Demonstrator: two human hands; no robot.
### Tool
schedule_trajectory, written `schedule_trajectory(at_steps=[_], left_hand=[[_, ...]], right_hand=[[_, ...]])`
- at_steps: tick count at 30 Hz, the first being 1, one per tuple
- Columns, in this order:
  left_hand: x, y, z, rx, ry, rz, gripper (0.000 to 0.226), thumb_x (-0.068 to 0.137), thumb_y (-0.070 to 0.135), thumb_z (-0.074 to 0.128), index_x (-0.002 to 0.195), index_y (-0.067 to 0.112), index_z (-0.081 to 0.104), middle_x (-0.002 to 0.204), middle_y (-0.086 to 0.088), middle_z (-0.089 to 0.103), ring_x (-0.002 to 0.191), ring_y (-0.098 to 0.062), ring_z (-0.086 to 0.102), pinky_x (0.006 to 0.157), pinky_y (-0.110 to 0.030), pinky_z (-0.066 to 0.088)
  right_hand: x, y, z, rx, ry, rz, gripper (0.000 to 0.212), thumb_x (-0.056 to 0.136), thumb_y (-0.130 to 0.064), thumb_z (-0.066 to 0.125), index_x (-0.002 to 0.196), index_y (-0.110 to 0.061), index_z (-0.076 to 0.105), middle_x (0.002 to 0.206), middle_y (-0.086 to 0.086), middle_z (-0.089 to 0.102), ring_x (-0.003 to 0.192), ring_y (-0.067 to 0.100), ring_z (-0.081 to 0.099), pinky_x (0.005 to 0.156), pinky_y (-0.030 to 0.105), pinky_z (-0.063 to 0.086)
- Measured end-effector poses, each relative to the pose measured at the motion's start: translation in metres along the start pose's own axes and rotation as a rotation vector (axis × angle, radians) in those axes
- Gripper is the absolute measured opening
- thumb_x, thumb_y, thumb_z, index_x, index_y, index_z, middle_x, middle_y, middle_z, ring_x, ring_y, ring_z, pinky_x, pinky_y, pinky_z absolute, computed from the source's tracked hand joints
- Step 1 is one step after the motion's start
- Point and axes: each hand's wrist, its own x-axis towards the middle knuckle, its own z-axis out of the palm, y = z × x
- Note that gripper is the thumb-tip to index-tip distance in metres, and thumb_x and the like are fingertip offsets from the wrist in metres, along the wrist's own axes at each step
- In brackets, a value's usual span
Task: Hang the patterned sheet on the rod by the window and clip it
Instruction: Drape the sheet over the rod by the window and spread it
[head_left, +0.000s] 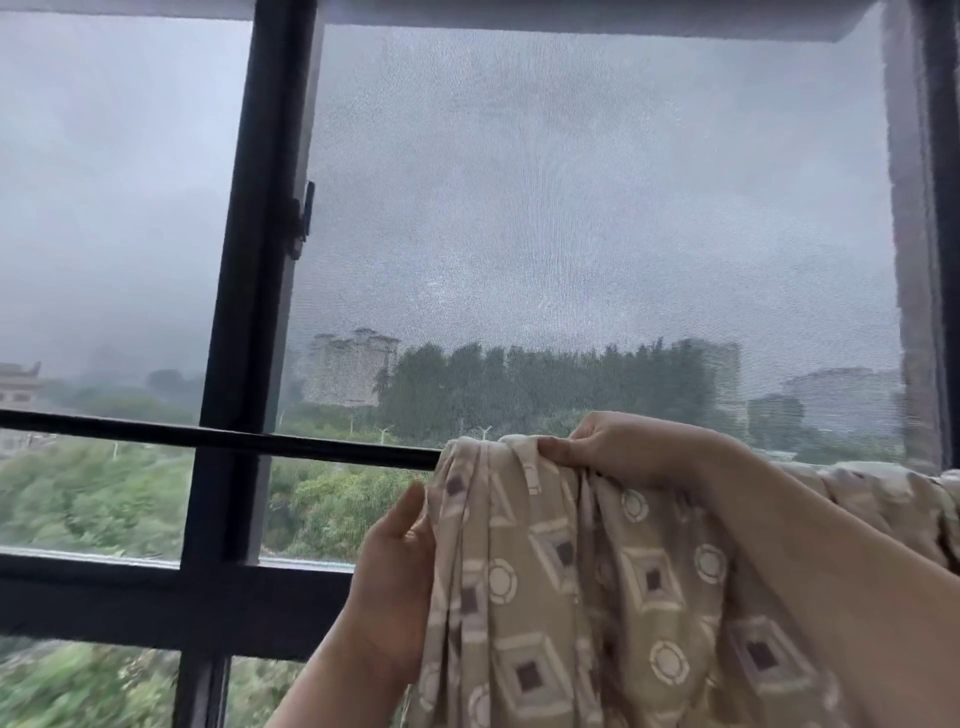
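Fingers (558, 449) of both hands pinch the beige diamond-and-circle sheet (571, 597) bunched over the rod (223, 439).

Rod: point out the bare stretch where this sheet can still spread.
The rod is bare from the picture's left edge to the sheet. Rightward it is crowded: bunched folds under the right hand, left hand at the sheet's edge.
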Motion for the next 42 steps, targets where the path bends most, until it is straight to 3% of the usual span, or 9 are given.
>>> schedule_trajectory(at_steps=[8, 14, 18, 21, 24, 27, 30, 36, 42], left_hand=[[0.003, 0.008, 0.029, 0.45, 0.119, -0.13, 0.02, 0.086, 0.003, 0.053, 0.088, -0.006, 0.072, 0.091, -0.022, 0.07, 0.087, -0.032, 0.067, 0.086, -0.042, 0.054], [-0.003, 0.059, 0.049, 1.194, 0.755, 0.419, 0.026, 0.08, 0.003, 0.045, 0.072, 0.002, 0.07, 0.068, -0.011, 0.063, 0.064, -0.022, 0.059, 0.063, -0.028, 0.047], [-0.011, 0.097, 0.075, 1.487, 0.915, 0.666, 0.026, 0.087, 0.003, 0.042, 0.076, 0.008, 0.066, 0.068, -0.007, 0.061, 0.061, -0.02, 0.053, 0.053, -0.027, 0.039], [0.002, 0.135, 0.082, 1.74, 0.909, 0.521, 0.024, 0.09, 0.015, 0.048, 0.085, 0.008, 0.07, 0.082, -0.011, 0.067, 0.07, -0.022, 0.059, 0.063, -0.03, 0.05], [0.014, 0.148, 0.073, 1.769, 0.829, 0.204, 0.024, 0.093, 0.015, 0.045, 0.095, 0.003, 0.065, 0.092, -0.014, 0.068, 0.071, -0.023, 0.061, 0.055, -0.027, 0.052], [0.02, 0.14, 0.065, 1.848, 0.825, 0.087, 0.021, 0.093, 0.014, 0.045, 0.083, 0.004, 0.061, 0.084, -0.008, 0.063, 0.066, -0.018, 0.058, 0.05, -0.023, 0.046], [0.025, 0.141, 0.053, 2.129, 0.811, 0.081, 0.023, 0.088, 0.015, 0.045, 0.07, 0.011, 0.058, 0.073, 0.0, 0.058, 0.065, -0.016, 0.053, 0.057, -0.028, 0.042], [0.007, 0.159, 0.037, 1.555, 0.32, -0.194, 0.032, 0.084, -0.003, 0.048, 0.059, 0.008, 0.065, 0.059, -0.003, 0.062, 0.052, -0.012, 0.056, 0.058, -0.026, 0.046], [0.015, 0.162, 0.035, 1.395, 0.296, -0.24, 0.043, 0.08, -0.006, 0.045, 0.043, 0.012, 0.058, 0.051, -0.003, 0.057, 0.044, -0.014, 0.055, 0.05, -0.024, 0.047]], right_hand=[[-0.007, 0.002, -0.004, 0.028, -0.008, 0.005, 0.066, 0.071, -0.08, 0.045, 0.065, -0.02, 0.071, 0.069, -0.003, 0.072, 0.064, 0.009, 0.064, 0.074, 0.029, 0.052], [-0.009, 0.0, -0.004, -0.001, -0.004, 0.012, 0.063, 0.08, -0.075, 0.047, 0.073, -0.019, 0.075, 0.079, -0.001, 0.076, 0.069, 0.008, 0.068, 0.079, 0.029, 0.055], [-0.01, 0.001, -0.005, 0.012, -0.017, 0.008, 0.056, 0.085, -0.067, 0.052, 0.08, -0.017, 0.076, 0.081, -0.001, 0.076, 0.068, 0.005, 0.065, 0.076, 0.03, 0.054], [-0.01, -0.002, -0.009, 0.087, -0.066, -0.018, 0.033, 0.093, -0.045, 0.061, 0.068, -0.028, 0.074, 0.07, -0.011, 0.071, 0.063, 0.0, 0.06, 0.07, 0.026, 0.052], [-0.004, -0.026, -0.015, -0.052, -0.151, -0.085, 0.011, 0.086, -0.022, 0.066, 0.093, -0.026, 0.073, 0.09, -0.006, 0.075, 0.078, 0.006, 0.065, 0.081, 0.036, 0.057], [0.011, -0.069, 0.001, -0.082, -0.092, -0.144, 0.031, 0.092, -0.047, 0.058, 0.109, -0.025, 0.07, 0.107, -0.007, 0.071, 0.098, 0.011, 0.066, 0.091, 0.031, 0.051], [0.026, -0.087, 0.031, -0.129, -0.068, -0.134, 0.052, 0.092, -0.068, 0.041, 0.096, -0.024, 0.069, 0.1, -0.006, 0.068, 0.095, 0.014, 0.063, 0.083, 0.028, 0.045], [0.033, -0.07, 0.036, 0.011, 0.091, -0.075, 0.05, 0.096, -0.053, 0.05, 0.078, -0.01, 0.07, 0.076, 0.002, 0.066, 0.085, 0.025, 0.067, 0.076, 0.032, 0.051], [0.034, -0.067, 0.021, -0.051, 0.122, 0.071, 0.037, 0.093, -0.036, 0.058, 0.072, -0.008, 0.07, 0.071, 0.006, 0.068, 0.066, 0.017, 0.061, 0.061, 0.026, 0.047]])
